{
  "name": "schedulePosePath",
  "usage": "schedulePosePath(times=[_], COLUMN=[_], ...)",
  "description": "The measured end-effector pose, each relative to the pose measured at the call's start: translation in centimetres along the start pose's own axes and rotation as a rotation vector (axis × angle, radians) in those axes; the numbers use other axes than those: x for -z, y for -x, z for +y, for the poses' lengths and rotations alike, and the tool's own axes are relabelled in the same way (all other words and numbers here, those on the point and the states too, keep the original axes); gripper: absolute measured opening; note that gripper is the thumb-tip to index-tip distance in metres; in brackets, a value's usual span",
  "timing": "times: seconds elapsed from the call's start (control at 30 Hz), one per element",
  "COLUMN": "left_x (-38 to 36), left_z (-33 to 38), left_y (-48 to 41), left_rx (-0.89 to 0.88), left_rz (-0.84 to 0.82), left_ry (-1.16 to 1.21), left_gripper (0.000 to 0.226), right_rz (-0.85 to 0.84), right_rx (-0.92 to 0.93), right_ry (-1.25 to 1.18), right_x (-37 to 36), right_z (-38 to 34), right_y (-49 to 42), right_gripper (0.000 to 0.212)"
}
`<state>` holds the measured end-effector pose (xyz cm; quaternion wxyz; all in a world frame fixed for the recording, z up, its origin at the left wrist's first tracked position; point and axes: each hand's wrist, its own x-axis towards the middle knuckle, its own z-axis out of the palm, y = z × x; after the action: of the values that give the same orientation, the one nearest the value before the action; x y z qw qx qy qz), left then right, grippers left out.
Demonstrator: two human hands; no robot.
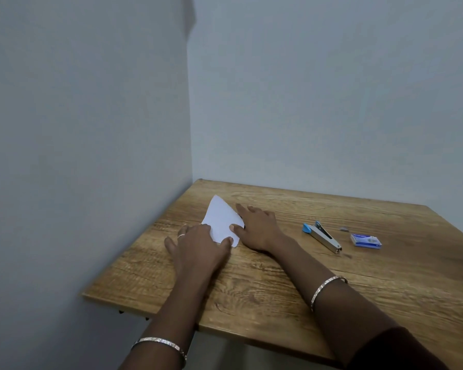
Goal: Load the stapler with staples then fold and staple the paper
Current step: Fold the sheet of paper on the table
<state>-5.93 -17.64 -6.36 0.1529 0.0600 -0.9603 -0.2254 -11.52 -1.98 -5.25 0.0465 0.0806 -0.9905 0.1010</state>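
A folded white paper (219, 220) lies on the wooden table (332, 284) near the left wall. My left hand (198, 249) rests flat on its near left edge, thumb on the near corner. My right hand (257, 228) presses on the paper's right edge with straight fingers and the thumb on the sheet. A blue and metal stapler (321, 236) lies to the right, apart from both hands. A small blue staple box (366, 241) sits just right of the stapler.
A tiny grey object (343, 229), perhaps a staple strip, lies behind the staple box. Pale walls meet at a corner behind the table's far left. The table's near edge runs below my forearms.
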Motion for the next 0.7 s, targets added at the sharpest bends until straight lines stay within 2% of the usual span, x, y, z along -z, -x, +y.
schedulePosePath(times=[0.1,0.17,0.3,0.47,0.53,0.7], left_x=[0.1,0.1,0.1,0.0,0.0,0.2], left_z=[0.0,-0.1,-0.1,-0.2,-0.2,-0.2], left_y=[0.0,0.1,0.0,-0.2,-0.2,-0.4], left_rx=[0.01,0.017,0.013,0.012,0.01,-0.072], left_rz=[0.004,0.01,0.008,0.038,0.061,0.224], left_ry=[0.015,0.031,0.027,0.056,0.097,0.255], left_gripper=[0.052,0.051,0.051,0.057,0.059,0.047], right_rz=[0.041,0.125,0.268,0.395,0.429,0.505], right_rx=[0.044,0.067,-0.024,-0.279,-0.342,-0.34], right_ry=[-0.064,-0.242,-0.84,-1.196,-1.236,-1.254], right_x=[0.1,0.1,0.4,0.6,0.6,2.0], right_z=[-0.5,-0.6,-0.9,-1.1,-0.9,-0.2], right_y=[0.3,0.5,0.8,0.5,0.5,1.5], right_gripper=[0.052,0.044,0.074,0.088,0.077,0.036])
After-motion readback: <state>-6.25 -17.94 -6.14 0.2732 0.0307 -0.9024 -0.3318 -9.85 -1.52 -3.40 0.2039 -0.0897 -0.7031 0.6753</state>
